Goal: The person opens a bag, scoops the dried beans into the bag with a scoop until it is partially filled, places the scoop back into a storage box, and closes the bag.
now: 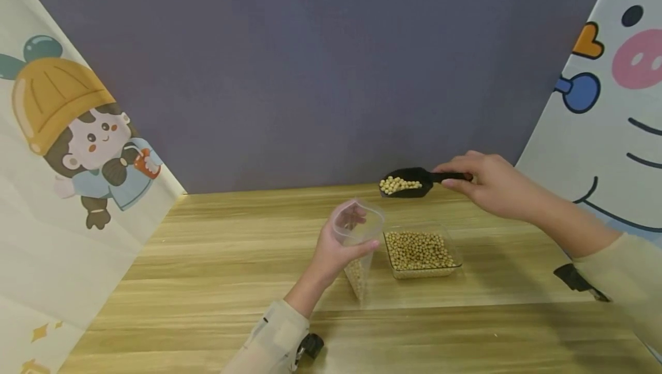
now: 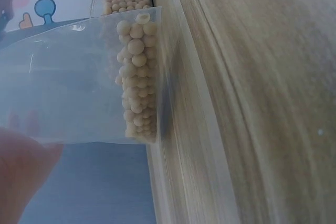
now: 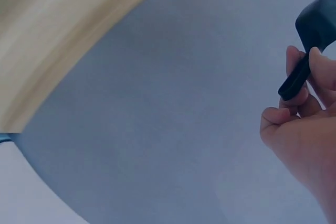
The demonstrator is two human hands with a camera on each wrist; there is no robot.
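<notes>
My left hand [image 1: 331,250] grips a clear plastic bag [image 1: 368,259] around its upper part, and the bag's mouth gapes upward. Pale yellow soybeans [image 2: 137,77] fill the bottom of the bag in the left wrist view. My right hand [image 1: 491,184] pinches the handle of a black scoop [image 1: 425,181], also seen in the right wrist view with the handle [image 3: 295,80] between thumb and fingers. A heap of soybeans [image 1: 397,185] lies in the scoop, which is held above and to the right of the bag's mouth.
Right of the bag, a clear rectangular container [image 1: 458,260] full of soybeans stands on the wooden table [image 1: 233,265]. A dark grey panel [image 1: 310,75] rises behind the table. Cartoon-printed panels flank it on the left [image 1: 103,150] and right [image 1: 620,132].
</notes>
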